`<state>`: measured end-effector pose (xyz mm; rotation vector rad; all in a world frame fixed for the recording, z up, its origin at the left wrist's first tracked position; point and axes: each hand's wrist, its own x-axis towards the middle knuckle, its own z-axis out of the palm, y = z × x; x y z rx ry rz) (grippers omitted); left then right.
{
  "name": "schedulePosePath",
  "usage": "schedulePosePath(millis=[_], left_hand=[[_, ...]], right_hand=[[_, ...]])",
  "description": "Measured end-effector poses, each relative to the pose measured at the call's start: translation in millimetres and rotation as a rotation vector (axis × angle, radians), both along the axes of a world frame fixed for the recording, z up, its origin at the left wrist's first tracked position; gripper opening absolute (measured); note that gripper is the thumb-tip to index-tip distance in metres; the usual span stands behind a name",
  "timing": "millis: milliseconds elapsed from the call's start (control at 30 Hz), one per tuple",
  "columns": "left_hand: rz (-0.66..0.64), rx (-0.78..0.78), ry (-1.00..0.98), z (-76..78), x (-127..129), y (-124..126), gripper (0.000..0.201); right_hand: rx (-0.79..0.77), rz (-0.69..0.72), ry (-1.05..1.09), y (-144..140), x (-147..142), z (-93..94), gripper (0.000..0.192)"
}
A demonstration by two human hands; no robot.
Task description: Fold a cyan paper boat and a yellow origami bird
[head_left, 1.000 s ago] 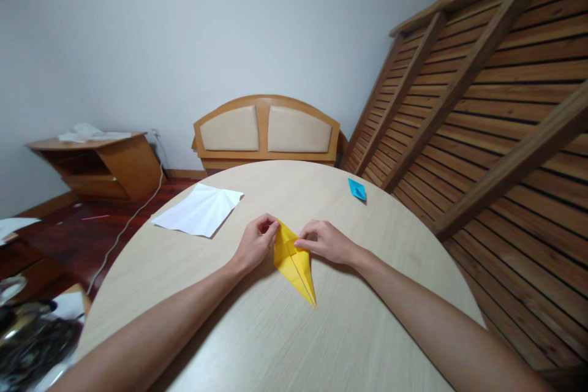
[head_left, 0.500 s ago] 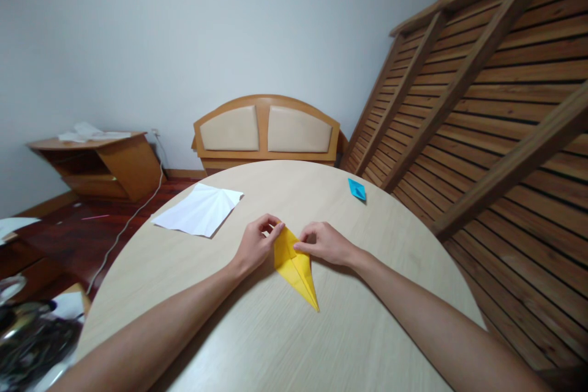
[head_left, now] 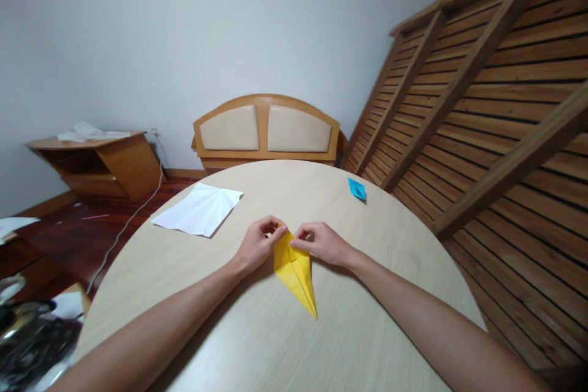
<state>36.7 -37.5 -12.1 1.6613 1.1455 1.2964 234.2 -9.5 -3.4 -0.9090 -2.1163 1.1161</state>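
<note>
A yellow folded paper [head_left: 293, 272], shaped like a long kite, is between my hands over the round table [head_left: 257, 343]. Its long sharp tip points toward me, and a crease runs down its middle. My left hand [head_left: 258, 243] pinches the far upper corner between thumb and fingers. On the other side, my right hand [head_left: 324, 242] grips the upper right edge, thumb on top. Fingertips of both hands are partly hidden behind the paper.
A creased white paper sheet [head_left: 199, 211] lies at the table's left. A small blue folded paper [head_left: 357, 189] sits at the far right. Slatted wooden boards [head_left: 487, 104] lean along the right side. Beyond the table stands a headboard [head_left: 266, 128]; a low cabinet [head_left: 105, 165] is left.
My right hand has shifted slightly left along the yellow paper, closer to my left hand. The paper's near tip has swung slightly toward me.
</note>
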Motion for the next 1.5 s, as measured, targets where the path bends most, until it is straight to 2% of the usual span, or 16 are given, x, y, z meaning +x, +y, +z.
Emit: schedulePosePath(millis=[267,567,833,1033,1300,1500], left_hand=[[-0.03,-0.057,-0.07,-0.2,0.2,0.5,0.037],[-0.059,-0.001,-0.015,-2.4,1.1,0.2,0.029],[0.003,-0.017,-0.043,-3.7,-2.7,3.0,0.026],[0.009,-0.039,-0.006,-5.3,-3.1,3.2,0.028],[0.091,-0.026,-0.002,-1.7,-3.8,3.1,0.032],[0.172,-0.026,0.131,-3.9,-4.3,4.6,0.041]], right_hand=[[-0.258,0.115,0.144,5.1,0.4,-4.7,0.032],[-0.225,0.011,0.138,6.3,0.8,-4.0,0.037],[-0.302,0.081,0.15,12.6,7.6,-6.6,0.04],[-0.26,0.03,0.12,14.3,7.6,-9.6,0.036],[-0.25,0.039,0.102,16.6,13.5,-6.9,0.033],[-0.278,0.07,0.106,18.5,14.4,-10.5,0.028]])
